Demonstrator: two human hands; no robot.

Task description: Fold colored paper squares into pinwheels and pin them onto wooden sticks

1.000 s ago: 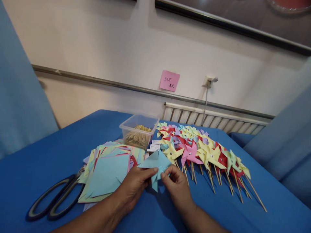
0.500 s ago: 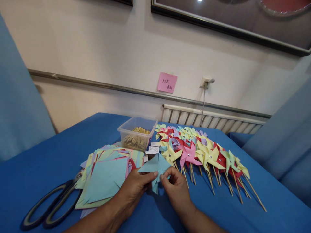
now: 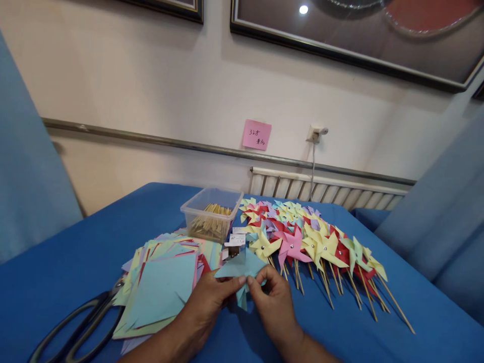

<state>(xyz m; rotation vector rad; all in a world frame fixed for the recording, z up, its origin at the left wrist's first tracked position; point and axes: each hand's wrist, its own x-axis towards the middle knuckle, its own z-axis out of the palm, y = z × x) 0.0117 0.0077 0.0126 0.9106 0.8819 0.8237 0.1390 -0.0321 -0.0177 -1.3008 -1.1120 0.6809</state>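
Observation:
My left hand (image 3: 212, 302) and my right hand (image 3: 270, 300) together pinch a light blue paper square (image 3: 242, 267) that is partly folded into a pinwheel, just above the blue table (image 3: 75, 237). The fingertips of both hands meet at the paper's centre. To the left of my hands lies a stack of coloured paper squares (image 3: 162, 282) with a light blue sheet on top. To the right lies a row of finished paper pinwheels (image 3: 310, 242) on wooden sticks.
Large black-handled scissors (image 3: 71, 327) lie at the near left. A clear plastic box of wooden sticks (image 3: 212, 214) stands behind the paper stack, with a small pin packet (image 3: 234, 242) beside it. A radiator (image 3: 325, 186) and a pink note (image 3: 257, 134) are on the wall behind.
My fingers have drawn closer at the paper's centre and folded its points inward. The view has tilted up a little, so the table sits lower in the frame.

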